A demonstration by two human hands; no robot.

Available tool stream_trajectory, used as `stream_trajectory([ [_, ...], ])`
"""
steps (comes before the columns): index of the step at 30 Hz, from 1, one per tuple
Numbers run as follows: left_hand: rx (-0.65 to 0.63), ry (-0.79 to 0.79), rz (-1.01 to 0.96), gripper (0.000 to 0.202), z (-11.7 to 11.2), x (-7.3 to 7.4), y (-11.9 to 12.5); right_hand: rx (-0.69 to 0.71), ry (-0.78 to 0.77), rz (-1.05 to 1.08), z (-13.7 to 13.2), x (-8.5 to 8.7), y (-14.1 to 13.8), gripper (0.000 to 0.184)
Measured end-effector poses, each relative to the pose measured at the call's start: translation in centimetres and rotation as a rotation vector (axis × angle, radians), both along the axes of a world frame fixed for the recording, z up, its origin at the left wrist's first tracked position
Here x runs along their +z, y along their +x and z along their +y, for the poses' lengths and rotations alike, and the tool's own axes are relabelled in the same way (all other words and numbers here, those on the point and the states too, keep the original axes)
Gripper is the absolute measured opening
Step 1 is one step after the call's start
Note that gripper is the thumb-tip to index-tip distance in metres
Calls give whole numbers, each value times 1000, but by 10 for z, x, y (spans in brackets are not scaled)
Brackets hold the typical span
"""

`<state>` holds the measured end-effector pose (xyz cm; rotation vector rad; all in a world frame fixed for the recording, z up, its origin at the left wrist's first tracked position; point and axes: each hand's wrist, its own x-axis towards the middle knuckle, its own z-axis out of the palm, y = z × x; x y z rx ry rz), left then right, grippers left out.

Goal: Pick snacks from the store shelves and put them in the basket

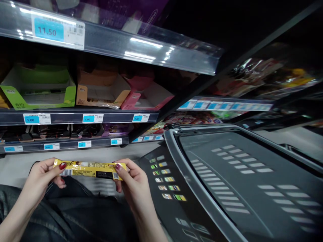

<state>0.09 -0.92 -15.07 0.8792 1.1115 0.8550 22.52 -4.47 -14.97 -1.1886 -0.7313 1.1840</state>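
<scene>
A long yellow snack bar (89,169) in a printed wrapper lies level between both my hands, its back side with barcode and black label facing me. My left hand (41,179) pinches its left end, thumb on top. My right hand (132,183) pinches the right end the same way. Both hands hover above my lap, in front of the low store shelves.
A dark plastic shopping basket (227,178) stands to the right, close to my right hand. Shelves (75,117) with blue price tags hold green (37,90), orange (101,90) and pink (146,97) display cartons. Dark trousers (75,215) lie below my hands.
</scene>
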Motion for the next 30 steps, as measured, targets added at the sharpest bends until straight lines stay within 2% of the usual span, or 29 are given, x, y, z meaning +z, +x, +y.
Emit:
stream_trajectory([
  [7, -4, 6, -4, 21, -1, -1, 0, 42, 8, -19, 2, -9, 6, 30],
  [18, 21, 39, 9, 21, -1, -1, 1, -18, -1, -7, -2, 6, -1, 23],
  [24, 81, 66, 20, 20, -3, 4, 6, 14, -4, -15, 0, 0, 3, 27],
  [30, 87, 76, 24, 19, -3, 4, 7, 23, -5, -19, 1, -3, 6, 28],
])
